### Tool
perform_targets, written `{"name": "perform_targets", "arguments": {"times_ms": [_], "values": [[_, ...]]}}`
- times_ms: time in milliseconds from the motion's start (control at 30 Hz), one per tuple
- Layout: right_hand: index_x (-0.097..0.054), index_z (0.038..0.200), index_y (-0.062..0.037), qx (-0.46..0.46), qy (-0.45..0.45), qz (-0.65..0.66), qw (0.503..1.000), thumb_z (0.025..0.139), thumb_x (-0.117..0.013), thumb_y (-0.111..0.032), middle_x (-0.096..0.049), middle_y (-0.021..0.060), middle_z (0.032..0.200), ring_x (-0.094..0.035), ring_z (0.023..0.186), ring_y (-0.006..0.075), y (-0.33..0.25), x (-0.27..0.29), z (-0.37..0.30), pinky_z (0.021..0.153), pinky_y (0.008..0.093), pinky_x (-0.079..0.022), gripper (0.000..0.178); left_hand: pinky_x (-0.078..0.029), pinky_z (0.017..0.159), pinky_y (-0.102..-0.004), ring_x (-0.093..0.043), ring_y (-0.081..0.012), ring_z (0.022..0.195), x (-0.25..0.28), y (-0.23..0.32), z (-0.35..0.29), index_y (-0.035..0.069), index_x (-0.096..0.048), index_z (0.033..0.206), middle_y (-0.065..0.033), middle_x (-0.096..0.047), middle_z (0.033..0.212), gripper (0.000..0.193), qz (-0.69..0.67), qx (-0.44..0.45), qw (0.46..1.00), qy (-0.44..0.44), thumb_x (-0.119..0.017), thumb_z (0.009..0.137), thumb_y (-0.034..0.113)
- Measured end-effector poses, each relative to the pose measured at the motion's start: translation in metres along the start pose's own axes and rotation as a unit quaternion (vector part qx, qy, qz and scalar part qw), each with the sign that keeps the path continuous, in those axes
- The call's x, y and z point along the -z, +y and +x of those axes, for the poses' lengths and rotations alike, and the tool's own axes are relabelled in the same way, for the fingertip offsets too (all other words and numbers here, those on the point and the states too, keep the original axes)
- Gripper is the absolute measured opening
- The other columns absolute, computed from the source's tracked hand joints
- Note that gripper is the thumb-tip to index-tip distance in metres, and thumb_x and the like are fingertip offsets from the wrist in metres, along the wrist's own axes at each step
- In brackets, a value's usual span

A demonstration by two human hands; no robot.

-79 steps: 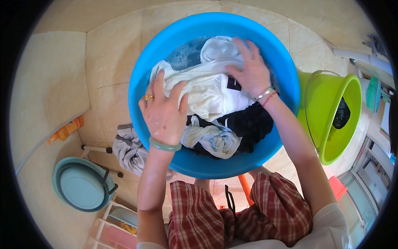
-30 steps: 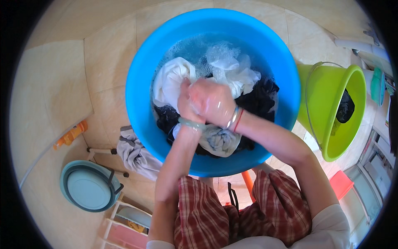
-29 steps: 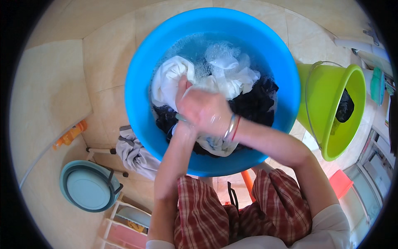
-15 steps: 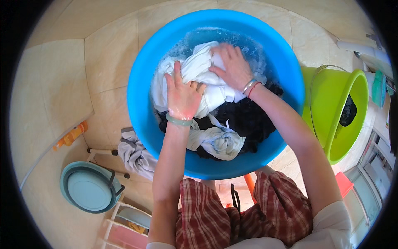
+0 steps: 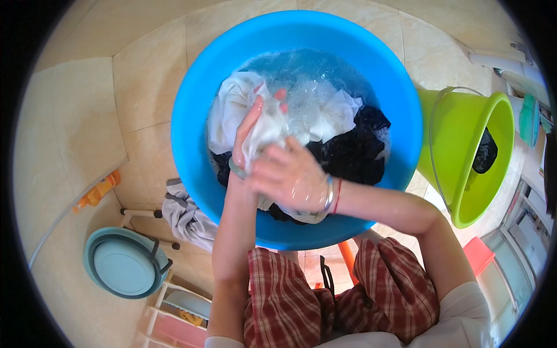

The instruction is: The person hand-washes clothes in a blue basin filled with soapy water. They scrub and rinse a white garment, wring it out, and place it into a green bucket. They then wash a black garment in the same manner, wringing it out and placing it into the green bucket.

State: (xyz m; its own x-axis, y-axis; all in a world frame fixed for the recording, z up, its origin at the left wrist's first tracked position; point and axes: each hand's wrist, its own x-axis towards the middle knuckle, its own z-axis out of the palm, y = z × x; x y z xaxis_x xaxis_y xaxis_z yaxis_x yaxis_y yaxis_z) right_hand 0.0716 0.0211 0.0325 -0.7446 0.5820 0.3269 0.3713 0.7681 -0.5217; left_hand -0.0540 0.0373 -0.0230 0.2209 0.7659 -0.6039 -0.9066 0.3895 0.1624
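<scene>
A big round blue tub (image 5: 191, 174) holds sudsy water and wet laundry. At its left side my left hand (image 5: 243, 136) is closed round a white cloth (image 5: 264, 130), fingertips showing on the far side of the fabric. My right hand (image 5: 296, 180), smeared by motion, crosses in front of my left wrist, against the lower end of that cloth; its grip is not clear. More white fabric (image 5: 333, 116) floats to the right. Dark clothes (image 5: 354, 151) lie in the water below it. A pale bundle near the tub's front rim is mostly hidden behind my right hand.
A lime green bucket (image 5: 452, 145) with a wire handle and a black item inside leans at the right. On the left are a grey cloth (image 5: 188, 217), a grey-green basin (image 5: 125, 269) and an orange bottle (image 5: 98, 188). A red object (image 5: 478, 255) stands at lower right.
My right hand has come from the tub's far side down and left to my left wrist. My left hand has turned and closed on the white cloth, which is bunched up; water shows where cloth lay.
</scene>
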Motion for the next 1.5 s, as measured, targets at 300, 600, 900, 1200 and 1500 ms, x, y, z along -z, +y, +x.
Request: {"name": "perform_targets", "arguments": {"times_ms": [300, 600, 900, 1200, 1500], "values": [[-0.057, 0.067, -0.0155, 0.0, 0.107, 0.096, 0.99, 0.072, -0.076, -0.028, -0.049, -0.001, 0.073, -0.053, 0.064, 0.0181, -0.014, -0.011, 0.032, 0.053, 0.0321, -0.043, 0.023, -0.042, 0.063, -0.0372, -0.052, -0.0161, 0.076, 0.019, -0.007, -0.015, 0.009, -0.06, 0.095, -0.0024, -0.052, 0.076, 0.054, -0.107, 0.104, 0.983, -0.107, -0.039, 0.1, 0.059], [-0.072, 0.102, -0.0041, -0.498, -0.043, 0.38, 0.778, 0.095, -0.056, -0.052, -0.072, 0.0133, 0.091, -0.068, 0.082, 0.0209, 0.093, -0.011, -0.023, 0.073, 0.0341, -0.053, 0.051, -0.032, 0.058, -0.0232, -0.039, -0.0057, 0.065, -0.045, -0.051, -0.043, 0.003, -0.061, 0.08, 0.0031, -0.05, 0.07, 0.033, 0.326, -0.291, 0.898, 0.054, -0.049, 0.103, 0.022], [-0.065, 0.087, -0.0068, -0.242, -0.139, 0.031, 0.96, 0.085, -0.07, -0.032, -0.065, 0.0127, 0.077, -0.062, 0.072, 0.0271, 0.088, 0.075, 0.007, 0.067, 0.0312, -0.046, 0.026, -0.048, 0.07, -0.0402, -0.064, -0.0337, 0.079, -0.069, -0.074, -0.07, 0.014, -0.068, 0.116, -0.0128, -0.069, 0.09, 0.032, 0.684, -0.257, 0.653, -0.202, -0.063, 0.092, 0.035], [-0.057, 0.104, -0.0015, -0.256, -0.052, 0.469, 0.844, 0.09, -0.068, -0.011, -0.06, 0.0061, 0.09, -0.055, 0.078, 0.0103, 0.006, 0.154, 0.018, 0.068, 0.0251, -0.044, 0.02, -0.032, 0.112, -0.0469, -0.041, -0.0394, 0.134, -0.017, 0.022, -0.066, 0.005, -0.056, 0.131, -0.0216, -0.045, 0.144, 0.05, 0.769, -0.334, 0.545, 0.01, -0.069, 0.082, 0.003], [-0.067, 0.099, -0.0029, -0.443, 0.042, 0.475, 0.759, 0.092, -0.069, -0.019, -0.067, 0.0021, 0.094, -0.061, 0.085, 0.0075, 0.091, 0.134, 0.028, 0.075, 0.0214, -0.048, 0.018, -0.042, 0.102, -0.0424, -0.055, -0.0248, 0.121, -0.007, 0.009, -0.071, 0.002, -0.052, 0.124, -0.0081, -0.06, 0.116, 0.036, 0.095, -0.29, 0.951, 0.048, -0.056, 0.093, 0.021]]}}
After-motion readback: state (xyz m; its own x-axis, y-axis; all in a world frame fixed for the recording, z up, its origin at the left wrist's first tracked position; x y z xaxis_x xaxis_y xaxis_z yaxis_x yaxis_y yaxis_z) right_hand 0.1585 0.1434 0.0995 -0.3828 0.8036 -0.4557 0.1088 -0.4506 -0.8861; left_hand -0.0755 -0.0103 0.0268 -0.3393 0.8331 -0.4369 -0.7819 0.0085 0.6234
